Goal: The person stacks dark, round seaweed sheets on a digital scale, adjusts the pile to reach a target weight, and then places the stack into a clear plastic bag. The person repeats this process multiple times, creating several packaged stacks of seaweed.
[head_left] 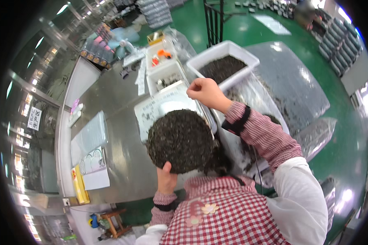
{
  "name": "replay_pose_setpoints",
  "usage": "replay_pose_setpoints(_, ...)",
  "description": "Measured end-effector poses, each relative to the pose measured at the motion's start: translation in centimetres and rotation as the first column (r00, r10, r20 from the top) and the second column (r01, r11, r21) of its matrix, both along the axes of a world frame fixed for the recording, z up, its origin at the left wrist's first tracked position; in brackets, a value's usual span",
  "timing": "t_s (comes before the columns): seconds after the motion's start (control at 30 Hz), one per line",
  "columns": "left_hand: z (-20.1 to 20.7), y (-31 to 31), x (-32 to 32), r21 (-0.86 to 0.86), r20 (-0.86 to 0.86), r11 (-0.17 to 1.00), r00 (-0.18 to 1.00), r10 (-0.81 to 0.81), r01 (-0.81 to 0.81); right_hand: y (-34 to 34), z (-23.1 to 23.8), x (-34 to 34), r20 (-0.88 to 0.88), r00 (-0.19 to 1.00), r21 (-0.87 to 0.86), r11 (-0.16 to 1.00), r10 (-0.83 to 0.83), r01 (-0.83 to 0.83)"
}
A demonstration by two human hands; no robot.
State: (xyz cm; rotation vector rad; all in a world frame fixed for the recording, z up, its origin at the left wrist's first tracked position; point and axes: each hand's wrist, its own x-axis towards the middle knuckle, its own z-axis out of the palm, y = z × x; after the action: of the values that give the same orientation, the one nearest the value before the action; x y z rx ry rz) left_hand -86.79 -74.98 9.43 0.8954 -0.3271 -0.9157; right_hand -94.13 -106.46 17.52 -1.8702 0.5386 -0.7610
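Observation:
My left hand [166, 179] grips the lower edge of a round, dark tea cake [180, 141], its thumb on the face and the other fingers hidden behind. The cake is tilted toward me, and its rough surface shows pressed leaves. Beyond it, partly covered, lies a white, flat weighing scale [146, 115]. Above the scale's right side my right hand [208, 94] is raised, apart from the cake. Its fingers are pinched together, and whatever is between them is too small to see. A white tub [251, 61] of loose dark leaves stands just past that hand.
Small white bins [153, 83] line the steel table [122, 106] behind the scale; one contains orange items [163, 54]. Clear plastic sheets [95, 130] and a yellow box [80, 185] are at the left. Plastic-wrapped surfaces [290, 77] with scattered leaves extend to the right.

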Motion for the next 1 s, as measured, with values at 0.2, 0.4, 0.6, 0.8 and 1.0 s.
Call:
replay_pose_setpoints(0.2, -1.0, 0.6, 3.2, -0.032, -0.046, 0.999, 0.999, 0.011, -0.012, -15.3, -9.2, 15.3, -0.244, 0.943, 0.018, 0.972, -0.225, 0.236)
replay_pose_setpoints(0.4, -0.7, 1.3, 5.6, -0.031, -0.125, 0.998, 0.990, -0.064, 0.061, -18.5, -14.8, 19.6, 0.030, 0.918, -0.158, 0.905, -0.396, 0.396)
replay_pose_setpoints(0.6, -3.6, 0.3, 6.2, -0.005, -0.036, 0.997, 0.996, -0.079, 0.079, -12.9, -13.5, 15.4, -0.132, 0.875, -0.256, 0.869, -0.466, 0.424)
replay_pose_setpoints(0.8, 0.0, -3.0, 2.8, 0.003, 0.073, 0.997, 0.994, -0.080, 0.080, 7.7, -3.9, -0.3, 0.053, 0.996, 0.113, 0.990, 0.078, -0.084)
replay_pose_setpoints(1.0, 0.1, -5.7, -2.8, 0.120, 0.279, 0.939, 0.896, -0.345, 0.323, 15.6, -6.4, -11.6, -0.102, 0.976, -0.243, 0.956, -0.193, 0.164)
